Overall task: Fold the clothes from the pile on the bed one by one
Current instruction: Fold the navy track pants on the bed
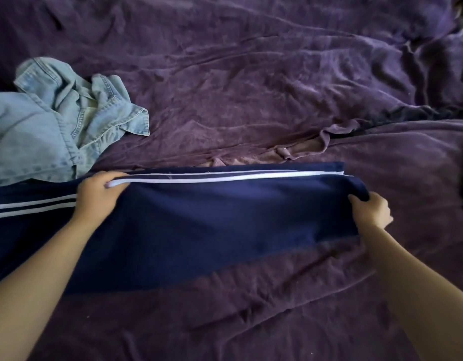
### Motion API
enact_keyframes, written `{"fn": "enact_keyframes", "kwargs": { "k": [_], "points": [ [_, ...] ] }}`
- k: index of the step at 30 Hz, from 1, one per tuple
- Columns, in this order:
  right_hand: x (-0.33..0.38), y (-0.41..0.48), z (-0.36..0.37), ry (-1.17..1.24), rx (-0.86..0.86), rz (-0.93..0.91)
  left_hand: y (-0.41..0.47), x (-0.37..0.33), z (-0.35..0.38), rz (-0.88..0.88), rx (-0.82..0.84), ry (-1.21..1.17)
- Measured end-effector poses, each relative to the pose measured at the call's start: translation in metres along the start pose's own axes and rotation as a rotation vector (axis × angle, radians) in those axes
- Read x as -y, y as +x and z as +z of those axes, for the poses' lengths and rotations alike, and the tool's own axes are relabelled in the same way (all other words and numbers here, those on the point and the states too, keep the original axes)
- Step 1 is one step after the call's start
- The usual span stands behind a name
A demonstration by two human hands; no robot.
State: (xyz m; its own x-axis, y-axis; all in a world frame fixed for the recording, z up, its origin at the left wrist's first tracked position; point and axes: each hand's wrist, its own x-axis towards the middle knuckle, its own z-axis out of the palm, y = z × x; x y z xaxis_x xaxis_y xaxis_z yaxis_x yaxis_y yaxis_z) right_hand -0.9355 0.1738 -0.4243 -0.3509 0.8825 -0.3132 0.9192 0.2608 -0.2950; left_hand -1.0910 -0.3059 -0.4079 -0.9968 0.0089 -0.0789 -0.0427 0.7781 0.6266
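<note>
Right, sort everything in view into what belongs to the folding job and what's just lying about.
In the job: navy striped trousers, gripped by the left hand and right hand; crumpled denim shirt, likely next to fold.
Lying about: purple bed cover, merely the surface underneath.
</note>
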Motion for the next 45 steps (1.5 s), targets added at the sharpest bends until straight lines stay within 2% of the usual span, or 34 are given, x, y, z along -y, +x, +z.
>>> {"fn": "enact_keyframes", "kwargs": {
  "k": [3, 5, 7, 9, 14, 18, 22, 26, 32, 38, 41, 45],
  "points": [
    [0.008, 0.005, 0.006, 0.0, 0.023, -0.064, 0.007, 0.014, 0.002, -0.103, -0.067, 0.073],
    [0.009, 0.008, 0.013, -0.011, 0.139, -0.038, 0.008, 0.021, 0.008, -0.21, 0.054, 0.241],
    [0.007, 0.011, 0.018, 0.092, 0.251, -0.031, 0.003, 0.023, 0.013, -0.284, 0.229, 0.339],
    [0.005, 0.015, 0.02, 0.19, 0.289, -0.014, -0.003, 0.026, 0.014, -0.286, 0.291, 0.382],
    [-0.003, 0.019, 0.006, 0.231, 0.36, 0.092, -0.018, 0.027, 0.008, -0.227, 0.236, 0.427],
    [-0.01, 0.022, -0.029, 0.131, 0.185, 0.066, -0.033, 0.019, 0.001, -0.191, 0.231, 0.473],
    [-0.035, 0.029, -0.077, 0.049, -0.061, 0.188, -0.048, 0.019, -0.007, -0.241, 0.343, 0.58],
    [-0.061, 0.025, -0.101, -0.052, -0.078, 0.262, -0.069, 0.024, -0.011, -0.338, 0.471, 0.682],
    [-0.041, -0.01, -0.095, -0.232, -0.102, 0.029, -0.089, 0.022, -0.016, -0.391, 0.51, 0.66],
    [-0.01, -0.065, -0.071, -0.373, -0.167, -0.402, -0.097, 0.031, -0.045, -0.407, 0.403, 0.617],
    [0.013, -0.101, -0.05, -0.349, -0.11, -0.495, -0.105, 0.045, -0.067, -0.463, 0.316, 0.544],
    [0.042, -0.144, -0.024, -0.254, 0.019, -0.488, -0.11, 0.072, -0.106, -0.508, 0.082, 0.422]
  ]
}}
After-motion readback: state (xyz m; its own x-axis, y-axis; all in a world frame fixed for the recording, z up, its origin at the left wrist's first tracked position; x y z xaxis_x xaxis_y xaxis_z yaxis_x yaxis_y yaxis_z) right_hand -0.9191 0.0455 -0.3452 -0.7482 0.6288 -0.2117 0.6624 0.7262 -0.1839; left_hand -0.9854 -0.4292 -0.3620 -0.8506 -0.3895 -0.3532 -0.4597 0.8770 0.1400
